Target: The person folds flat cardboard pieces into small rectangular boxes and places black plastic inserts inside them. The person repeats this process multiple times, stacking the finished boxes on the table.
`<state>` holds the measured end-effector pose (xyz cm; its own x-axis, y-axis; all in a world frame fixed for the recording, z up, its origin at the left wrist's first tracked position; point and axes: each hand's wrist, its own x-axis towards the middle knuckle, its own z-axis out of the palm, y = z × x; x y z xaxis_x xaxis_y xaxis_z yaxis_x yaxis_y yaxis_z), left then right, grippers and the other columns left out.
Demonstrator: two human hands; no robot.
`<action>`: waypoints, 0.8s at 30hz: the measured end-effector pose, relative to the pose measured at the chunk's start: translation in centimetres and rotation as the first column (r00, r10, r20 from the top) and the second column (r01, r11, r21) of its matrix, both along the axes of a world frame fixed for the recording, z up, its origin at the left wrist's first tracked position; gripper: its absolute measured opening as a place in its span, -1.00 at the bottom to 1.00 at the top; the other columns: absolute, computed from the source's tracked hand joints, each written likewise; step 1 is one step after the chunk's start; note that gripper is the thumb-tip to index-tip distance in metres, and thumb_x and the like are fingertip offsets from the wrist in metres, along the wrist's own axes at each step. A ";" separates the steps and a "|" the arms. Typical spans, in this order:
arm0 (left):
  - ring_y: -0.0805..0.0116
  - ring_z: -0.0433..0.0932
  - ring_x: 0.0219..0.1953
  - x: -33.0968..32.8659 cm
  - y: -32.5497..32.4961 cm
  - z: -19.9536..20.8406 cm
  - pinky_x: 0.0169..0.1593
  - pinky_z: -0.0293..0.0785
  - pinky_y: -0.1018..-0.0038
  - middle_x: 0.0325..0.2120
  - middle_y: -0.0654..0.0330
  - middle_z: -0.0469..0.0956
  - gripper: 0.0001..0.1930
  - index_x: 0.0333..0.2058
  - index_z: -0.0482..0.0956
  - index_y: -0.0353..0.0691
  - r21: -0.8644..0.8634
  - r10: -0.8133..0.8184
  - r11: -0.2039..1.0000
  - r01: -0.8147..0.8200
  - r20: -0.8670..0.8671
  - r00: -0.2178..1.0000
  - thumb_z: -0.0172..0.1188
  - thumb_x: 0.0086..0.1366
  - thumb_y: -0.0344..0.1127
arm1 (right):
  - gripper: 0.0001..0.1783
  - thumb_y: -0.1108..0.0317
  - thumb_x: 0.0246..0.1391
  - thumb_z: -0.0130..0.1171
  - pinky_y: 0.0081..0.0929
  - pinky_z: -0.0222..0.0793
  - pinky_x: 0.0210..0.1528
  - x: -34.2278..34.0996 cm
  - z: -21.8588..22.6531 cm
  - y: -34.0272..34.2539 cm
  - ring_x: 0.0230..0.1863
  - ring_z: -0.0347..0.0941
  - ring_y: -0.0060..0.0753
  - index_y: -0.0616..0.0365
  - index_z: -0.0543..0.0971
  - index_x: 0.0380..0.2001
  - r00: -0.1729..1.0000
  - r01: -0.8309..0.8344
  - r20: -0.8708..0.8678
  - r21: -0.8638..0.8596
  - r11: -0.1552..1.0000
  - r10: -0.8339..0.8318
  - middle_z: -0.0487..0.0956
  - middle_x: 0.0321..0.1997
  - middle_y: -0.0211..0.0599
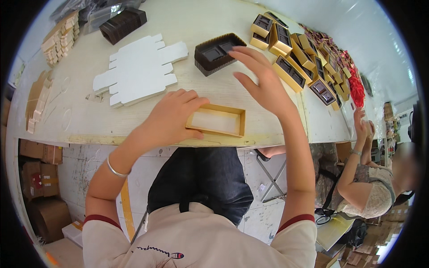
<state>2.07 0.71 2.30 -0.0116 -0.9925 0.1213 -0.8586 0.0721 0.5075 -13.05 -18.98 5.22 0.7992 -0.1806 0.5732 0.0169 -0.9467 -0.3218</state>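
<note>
Left hand (172, 117) grips the shallow gold cardboard box base (216, 120) at the near edge of the pale wooden surface (80, 111). Right hand (261, 80), open and empty, reaches the dark brown plastic insert trays (216, 53) beyond. Judged: tray pickup stage; seating one squarely follows.

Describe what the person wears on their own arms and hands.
Both hands are bare, no gloves. The left hand has a thin silver bangle at the wrist. The right hand shows no jewellery. Both upper arms end in short cream sleeves with dark red cuffs.
</note>
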 end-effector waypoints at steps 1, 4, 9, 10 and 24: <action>0.08 0.36 -0.01 -0.3 0.1 -0.5 0.12 0.27 0.30 -0.08 0.10 0.44 -0.22 0.07 0.43 -0.18 -0.012 0.038 0.999 -0.038 -0.015 0.999 0.51 -0.19 -0.13 | -0.66 0.56 -0.01 0.17 -0.31 0.31 0.13 1.7 -0.6 -0.7 0.08 0.43 -0.13 0.21 0.55 -0.09 1.000 -0.012 0.011 -0.135 0.991 0.013 0.53 -0.01 -0.17; 0.08 0.35 -0.01 -0.7 0.3 -2.1 0.11 0.26 0.30 -0.09 0.11 0.44 -0.23 0.07 0.43 -0.17 -0.184 0.072 0.980 -0.074 -0.017 0.997 0.49 -0.16 -0.09 | -0.84 0.56 -0.03 0.18 -0.27 0.30 0.07 4.9 -1.2 -2.8 -0.05 0.44 -0.16 0.22 0.57 -0.30 0.986 -0.051 -0.166 -0.329 0.943 -0.005 0.54 -0.18 -0.23; 0.06 0.33 0.02 -0.5 1.2 -2.8 0.14 0.24 0.27 -0.06 0.11 0.43 -0.25 0.09 0.41 -0.15 -0.240 0.135 0.957 -0.162 -0.123 0.983 0.48 -0.11 -0.09 | -0.96 0.56 -0.08 0.21 -0.25 0.33 -0.13 6.2 -0.5 -3.6 -0.23 0.43 -0.13 0.23 0.54 -0.51 0.968 -0.119 -0.239 -0.176 0.977 0.075 0.50 -0.39 -0.22; 0.06 0.33 0.02 -0.5 1.2 -2.8 0.14 0.24 0.27 -0.05 0.11 0.43 -0.25 0.09 0.41 -0.15 -0.213 0.130 0.963 -0.163 -0.159 0.979 0.48 -0.10 -0.09 | -0.95 0.55 -0.08 0.22 -0.26 0.34 -0.17 6.2 -0.2 -3.6 -0.26 0.43 -0.11 0.23 0.54 -0.51 0.969 -0.113 -0.236 -0.147 0.983 0.076 0.50 -0.39 -0.21; 0.06 0.38 -0.08 -0.6 1.6 -3.2 0.08 0.29 0.27 -0.05 0.09 0.44 -0.15 0.22 0.27 -0.08 -0.231 0.128 0.954 -0.193 -0.267 0.955 0.47 -0.07 -0.15 | -0.64 0.07 0.31 -0.01 -0.66 0.28 -0.11 0.5 8.4 -0.5 -0.21 0.35 -0.65 0.16 0.50 -0.14 0.970 -0.111 -0.092 0.652 0.750 0.223 0.47 -0.27 -0.56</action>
